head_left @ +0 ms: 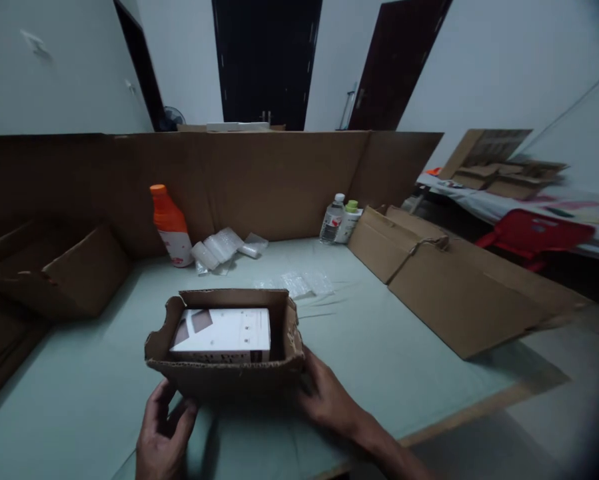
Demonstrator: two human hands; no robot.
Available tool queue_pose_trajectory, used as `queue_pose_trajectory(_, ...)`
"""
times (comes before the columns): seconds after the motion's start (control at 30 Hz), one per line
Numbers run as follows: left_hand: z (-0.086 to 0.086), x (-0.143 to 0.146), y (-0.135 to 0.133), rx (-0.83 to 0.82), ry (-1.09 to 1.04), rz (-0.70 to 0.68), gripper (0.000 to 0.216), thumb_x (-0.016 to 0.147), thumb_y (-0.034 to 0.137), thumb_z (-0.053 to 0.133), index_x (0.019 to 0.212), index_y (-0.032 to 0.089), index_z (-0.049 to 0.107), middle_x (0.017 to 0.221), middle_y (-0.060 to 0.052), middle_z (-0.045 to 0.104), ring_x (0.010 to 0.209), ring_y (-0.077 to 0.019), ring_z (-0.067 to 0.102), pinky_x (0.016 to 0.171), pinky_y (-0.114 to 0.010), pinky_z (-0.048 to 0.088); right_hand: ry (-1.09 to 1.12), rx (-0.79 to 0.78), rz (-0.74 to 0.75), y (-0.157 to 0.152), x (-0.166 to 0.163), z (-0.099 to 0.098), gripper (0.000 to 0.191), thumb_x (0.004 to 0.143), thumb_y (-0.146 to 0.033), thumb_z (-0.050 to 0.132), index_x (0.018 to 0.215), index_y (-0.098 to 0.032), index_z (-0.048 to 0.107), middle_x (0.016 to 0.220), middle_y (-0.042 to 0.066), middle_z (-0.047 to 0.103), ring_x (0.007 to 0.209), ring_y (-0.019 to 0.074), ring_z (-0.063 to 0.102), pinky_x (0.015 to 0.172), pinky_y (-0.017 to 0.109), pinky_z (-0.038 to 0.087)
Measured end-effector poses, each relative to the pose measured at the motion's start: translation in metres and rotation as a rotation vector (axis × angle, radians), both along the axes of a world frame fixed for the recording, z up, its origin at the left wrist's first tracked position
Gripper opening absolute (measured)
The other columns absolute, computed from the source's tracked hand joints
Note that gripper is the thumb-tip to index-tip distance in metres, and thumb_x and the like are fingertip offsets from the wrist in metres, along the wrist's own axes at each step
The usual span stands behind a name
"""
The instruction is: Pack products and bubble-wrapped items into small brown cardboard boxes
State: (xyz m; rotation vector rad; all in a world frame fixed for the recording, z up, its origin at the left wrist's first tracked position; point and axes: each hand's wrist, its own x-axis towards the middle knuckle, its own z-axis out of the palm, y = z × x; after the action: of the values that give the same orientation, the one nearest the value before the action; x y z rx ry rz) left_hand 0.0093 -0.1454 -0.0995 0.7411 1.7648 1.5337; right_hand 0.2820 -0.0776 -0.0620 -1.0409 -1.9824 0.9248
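Note:
A small open-topped cardboard box (229,383) is right in front of me, with rough-cut edges and a rounded notch in its left end. Inside it lies a white printed carton (234,330), with a strip of the box's right end bare beside it. My right hand (332,400) grips the box's right end; its fingertips are partly hidden behind the cardboard. At the lower left corner, my left hand (164,433) holds the box between curled fingers and thumb. Whether the box's bottom rests on the pale green table cover (369,333) I cannot tell.
Behind stand an orange bottle (172,227), clear plastic packets (219,248), flat bubble wrap (299,285), a water bottle (332,220) and a green-capped bottle (349,223). Cardboard boxes flank the left (79,273) and right (449,287). A cardboard wall (279,180) closes the back.

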Motion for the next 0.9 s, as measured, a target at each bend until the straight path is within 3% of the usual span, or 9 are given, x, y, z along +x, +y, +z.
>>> queue_pose_trajectory(0.2,-0.008,-0.005,0.053,0.086,0.007,0.005,0.066,0.066,0.049,0.078,0.123,0.025,0.056,0.134,-0.009,0.060,0.127,-0.0324,0.055,0.112,-0.053,0.039,0.019,-0.056,0.050,0.085,-0.006,-0.009,0.072,0.076,-0.018,0.063,0.146,-0.017,0.044,0.131,0.013,0.064,0.109,0.0278,0.065,0.089,0.040,0.056)
queue_pose_trajectory(0.27,-0.011,-0.007,0.062,0.084,0.011,0.015,0.065,0.064,0.050,0.078,0.121,0.025,0.058,0.130,-0.009,0.062,0.127,-0.0324,0.055,0.112,-0.054,0.037,-0.088,0.035,0.091,0.107,0.006,-0.008,0.073,0.074,-0.017,0.061,0.146,-0.016,0.045,0.141,0.015,0.056,0.123,0.0311,0.058,0.100,0.045,0.050)
queue_pose_trajectory(0.33,-0.014,-0.008,0.064,0.037,0.002,0.013,0.066,0.061,0.053,0.079,0.118,0.023,0.060,0.124,-0.008,0.065,0.121,-0.0323,0.058,0.111,-0.054,0.039,-0.243,0.142,0.108,0.124,0.021,-0.006,0.077,0.072,-0.014,0.060,0.148,-0.018,0.044,0.153,0.015,0.045,0.139,0.0324,0.043,0.113,0.050,0.036)
queue_pose_trajectory(0.4,-0.016,-0.008,0.062,-0.021,-0.003,0.016,0.069,0.058,0.055,0.079,0.116,0.022,0.061,0.118,-0.008,0.068,0.116,-0.0318,0.061,0.109,-0.053,0.042,-0.415,0.181,0.068,0.140,0.035,-0.006,0.084,0.071,-0.010,0.057,0.151,-0.022,0.039,0.158,0.013,0.038,0.145,0.0309,0.034,0.117,0.053,0.027)
queue_pose_trajectory(0.47,-0.017,-0.006,0.060,-0.047,0.007,0.037,0.071,0.057,0.057,0.079,0.116,0.022,0.061,0.115,-0.008,0.069,0.113,-0.0311,0.063,0.108,-0.052,0.043,-0.542,0.175,-0.018,0.157,0.040,-0.010,0.084,0.070,-0.006,0.057,0.151,-0.022,0.041,0.158,0.013,0.037,0.145,0.0307,0.032,0.117,0.052,0.026)
queue_pose_trajectory(0.53,-0.018,-0.005,0.060,-0.041,0.018,0.050,0.072,0.057,0.058,0.078,0.117,0.021,0.061,0.114,-0.008,0.069,0.113,-0.0307,0.063,0.109,-0.053,0.042,-0.583,0.170,-0.089,0.174,0.036,-0.019,0.072,0.072,-0.004,0.058,0.142,-0.018,0.052,0.153,0.016,0.044,0.143,0.0314,0.035,0.115,0.051,0.027)
queue_pose_trajectory(0.63,-0.018,-0.006,0.061,-0.043,0.032,0.029,0.069,0.061,0.057,0.077,0.117,0.021,0.060,0.117,-0.008,0.068,0.116,-0.0304,0.061,0.110,-0.051,0.042,-0.518,0.174,-0.126,0.197,0.022,-0.034,0.039,0.077,-0.003,0.056,0.111,-0.015,0.071,0.133,0.016,0.063,0.130,0.0291,0.049,0.111,0.046,0.032)
queue_pose_trajectory(0.77,-0.019,-0.008,0.046,-0.058,0.084,0.001,0.058,0.075,0.054,0.069,0.123,0.023,0.058,0.125,-0.009,0.066,0.122,-0.0278,0.060,0.107,-0.043,0.047,-0.342,0.187,-0.242,0.204,0.030,-0.039,0.030,0.078,-0.001,0.049,0.091,-0.016,0.072,0.110,0.013,0.073,0.115,0.0252,0.059,0.106,0.043,0.036)
queue_pose_trajectory(0.9,-0.030,0.002,0.007,-0.048,0.278,0.113,0.048,0.084,0.052,0.061,0.126,0.028,0.060,0.123,-0.007,0.066,0.109,-0.0278,0.066,0.096,-0.043,0.054,-0.150,0.152,-0.360,0.166,0.079,-0.032,0.033,0.075,-0.004,0.039,0.083,-0.018,0.068,0.120,0.011,0.071,0.123,0.0234,0.057,0.108,0.044,0.038)
